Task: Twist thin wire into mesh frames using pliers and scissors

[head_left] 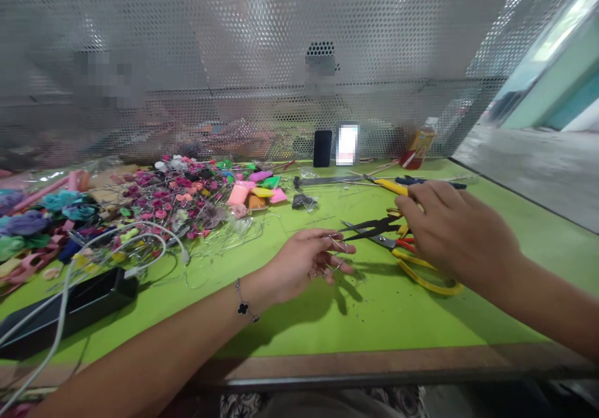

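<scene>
My left hand (304,259) hovers over the green tabletop (374,318), its fingers curled around a thin wire (337,244). The tips of black-handled pliers (374,228) reach towards those fingers, and my right hand (452,231) seems shut on the pliers' handles, partly hiding them. Below my right hand, yellow-handled scissors (421,273) lie on the table. Further back lie a yellow-handled tool (390,186) and a blue-handled tool (412,181).
A heap of wire-stemmed fabric flowers (178,196) and pink clay bars (238,194) lie to the left. A black case (70,306) and white cable (140,237) lie at left. A phone (322,148) leans against the perforated metal screen (281,31) along the back.
</scene>
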`<control>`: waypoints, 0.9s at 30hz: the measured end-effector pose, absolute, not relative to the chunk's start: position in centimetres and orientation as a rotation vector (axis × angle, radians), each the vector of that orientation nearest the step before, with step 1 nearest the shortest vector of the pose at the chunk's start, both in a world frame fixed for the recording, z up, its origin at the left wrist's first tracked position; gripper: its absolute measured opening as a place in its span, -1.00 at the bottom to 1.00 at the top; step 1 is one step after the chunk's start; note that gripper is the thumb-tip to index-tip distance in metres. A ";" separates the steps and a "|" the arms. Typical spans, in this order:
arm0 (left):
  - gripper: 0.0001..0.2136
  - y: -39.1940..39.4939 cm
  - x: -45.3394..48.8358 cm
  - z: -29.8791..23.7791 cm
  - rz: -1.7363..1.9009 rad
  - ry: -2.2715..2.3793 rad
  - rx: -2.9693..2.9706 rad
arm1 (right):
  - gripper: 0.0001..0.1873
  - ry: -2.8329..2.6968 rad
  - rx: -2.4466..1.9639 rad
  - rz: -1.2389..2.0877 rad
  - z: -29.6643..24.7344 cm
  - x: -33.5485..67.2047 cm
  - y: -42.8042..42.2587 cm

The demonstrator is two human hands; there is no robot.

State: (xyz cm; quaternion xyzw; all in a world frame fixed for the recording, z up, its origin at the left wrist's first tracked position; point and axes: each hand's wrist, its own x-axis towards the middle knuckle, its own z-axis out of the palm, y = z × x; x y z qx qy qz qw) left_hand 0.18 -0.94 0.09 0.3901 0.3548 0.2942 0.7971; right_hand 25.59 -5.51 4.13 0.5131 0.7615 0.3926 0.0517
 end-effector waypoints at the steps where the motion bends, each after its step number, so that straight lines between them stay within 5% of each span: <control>1: -0.85 -1.0 0.2 0.1 0.636 0.768 0.844 | -0.70 2.294 1.552 1.221 4.3 25.4 -5.6; 10: -0.85 -1.2 0.2 0.0 0.639 0.772 0.892 | -0.78 2.314 1.572 1.230 4.6 24.5 -5.9; 22: -0.73 -0.9 -0.6 -0.4 0.556 0.616 1.140 | -0.83 2.446 1.771 0.627 4.7 26.9 -5.1; 27: -0.65 -1.2 -0.9 0.1 0.605 0.596 1.291 | -0.80 2.350 1.949 0.115 4.3 26.7 -4.8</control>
